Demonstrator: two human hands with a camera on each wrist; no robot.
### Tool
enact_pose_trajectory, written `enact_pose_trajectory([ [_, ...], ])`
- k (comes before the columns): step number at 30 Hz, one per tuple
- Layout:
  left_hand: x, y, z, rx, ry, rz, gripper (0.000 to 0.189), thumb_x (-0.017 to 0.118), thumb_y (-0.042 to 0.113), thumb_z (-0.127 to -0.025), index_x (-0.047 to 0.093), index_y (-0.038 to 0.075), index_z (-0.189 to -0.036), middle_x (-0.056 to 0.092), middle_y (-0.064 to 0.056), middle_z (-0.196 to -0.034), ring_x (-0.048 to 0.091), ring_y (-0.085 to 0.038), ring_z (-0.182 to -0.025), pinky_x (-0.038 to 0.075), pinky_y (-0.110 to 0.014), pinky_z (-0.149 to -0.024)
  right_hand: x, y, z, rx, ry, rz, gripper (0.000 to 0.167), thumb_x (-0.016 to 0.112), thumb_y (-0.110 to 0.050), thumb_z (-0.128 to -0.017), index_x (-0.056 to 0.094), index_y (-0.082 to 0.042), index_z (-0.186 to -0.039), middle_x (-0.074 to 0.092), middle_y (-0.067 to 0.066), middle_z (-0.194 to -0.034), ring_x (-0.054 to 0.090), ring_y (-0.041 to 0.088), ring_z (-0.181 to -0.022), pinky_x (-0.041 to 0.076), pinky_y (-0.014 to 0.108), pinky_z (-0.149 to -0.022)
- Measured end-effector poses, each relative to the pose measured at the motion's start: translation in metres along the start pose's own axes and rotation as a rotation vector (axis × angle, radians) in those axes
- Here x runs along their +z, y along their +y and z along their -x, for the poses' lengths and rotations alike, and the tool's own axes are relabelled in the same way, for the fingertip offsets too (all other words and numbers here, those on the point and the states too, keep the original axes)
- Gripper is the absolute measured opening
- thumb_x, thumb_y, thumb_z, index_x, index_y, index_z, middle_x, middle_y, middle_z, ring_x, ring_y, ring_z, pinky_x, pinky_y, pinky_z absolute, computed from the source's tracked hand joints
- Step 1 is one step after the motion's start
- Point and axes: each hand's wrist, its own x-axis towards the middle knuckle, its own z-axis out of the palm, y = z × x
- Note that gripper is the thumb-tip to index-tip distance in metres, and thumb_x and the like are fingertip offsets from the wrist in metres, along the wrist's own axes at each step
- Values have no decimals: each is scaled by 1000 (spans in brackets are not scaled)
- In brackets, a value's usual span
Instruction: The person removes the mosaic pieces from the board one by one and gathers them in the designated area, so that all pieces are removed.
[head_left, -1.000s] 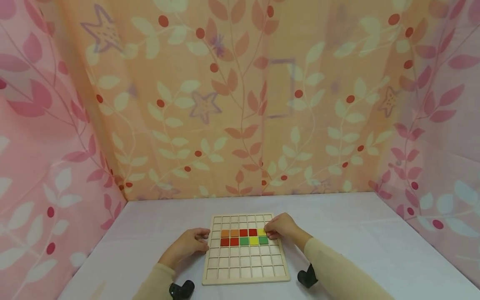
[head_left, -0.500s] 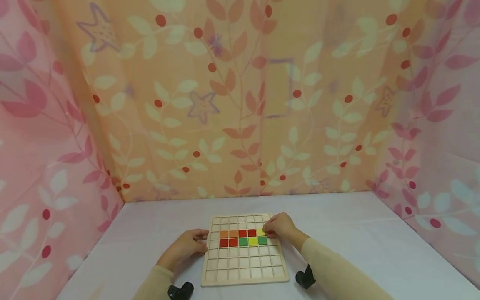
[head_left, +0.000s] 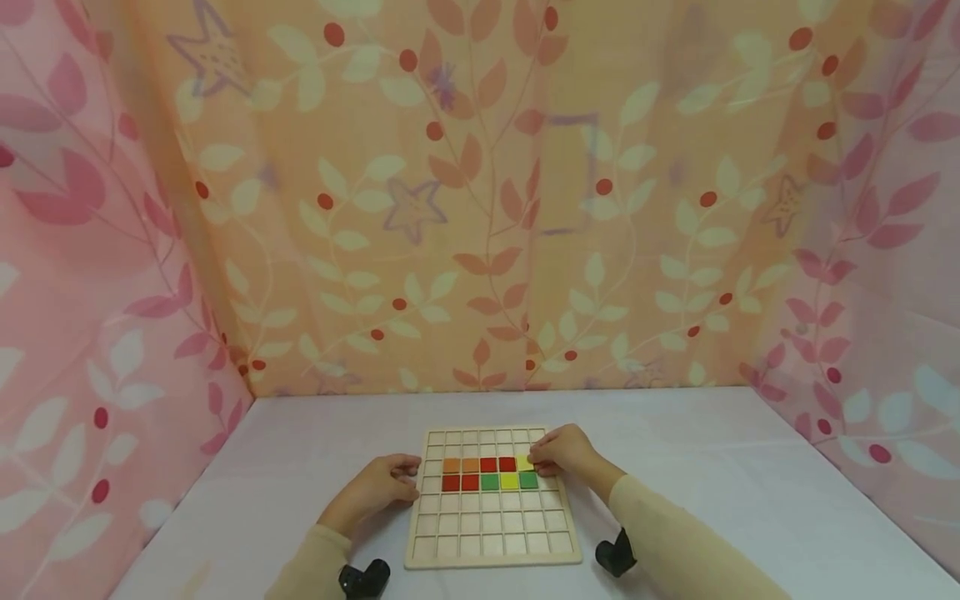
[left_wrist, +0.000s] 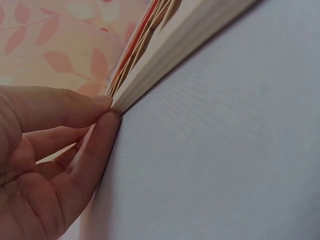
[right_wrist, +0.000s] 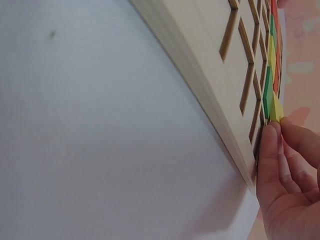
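head view, yellow tile (head_left: 523,462): at the right end of the upper coloured row on the wooden board (head_left: 468,547); the step in hand looks like settling this tile into its cell, or working it free.
head view, right hand (head_left: 566,451): reaches over the board's right side and partly covers the yellow tile.
head view, left hand (head_left: 375,489): at the board's left edge, apparently steadying it.
head view, upper row: two orange tiles (head_left: 470,466), two upper red tiles (head_left: 488,465), then the yellow tile.
head view, lower row: two lower red tiles (head_left: 450,483), a green tile (head_left: 490,482), a lower yellow tile (head_left: 509,481), an end green tile (head_left: 528,480).
head view, wooden board: a shallow grid of square cells, flat on the white table (head_left: 660,433); plain wood shows in the cells around the coloured rows.
left wrist view, left hand: thumb and finger pinch the board's edge; the board seems to rest on the table.
right wrist view, right hand: thumb and finger grasp the yellow tile, which looks tilted beside the end green tile; whether any edge is seated, I cannot tell.
right wrist view, yellow tile: the next move probably calls for levelling it square to the cell before letting go, without nudging its neighbours.
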Motion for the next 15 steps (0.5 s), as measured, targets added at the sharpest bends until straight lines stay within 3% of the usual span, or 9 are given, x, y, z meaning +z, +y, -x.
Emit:
enact_pose_trajectory([
  [8,1,0,3,21,-49,28,58,70,-13,-74,55,-13,-130,60,-17,-111,57,-17,-86,58,-30,-72,0,1,0,20,1,55,8,76,0,-82,74,7,-86,71,6,-69,62,9,-54,58,24,-57],
  [15,0,1,2,23,-23,9,56,71,-13,-74,56,-11,-128,61,-17,-112,58,-18,-85,58,-31,-72,1,2,-1,12,11,13,10,75,-2,-84,74,7,-88,69,4,-66,62,8,-55,58,23,-56],
])
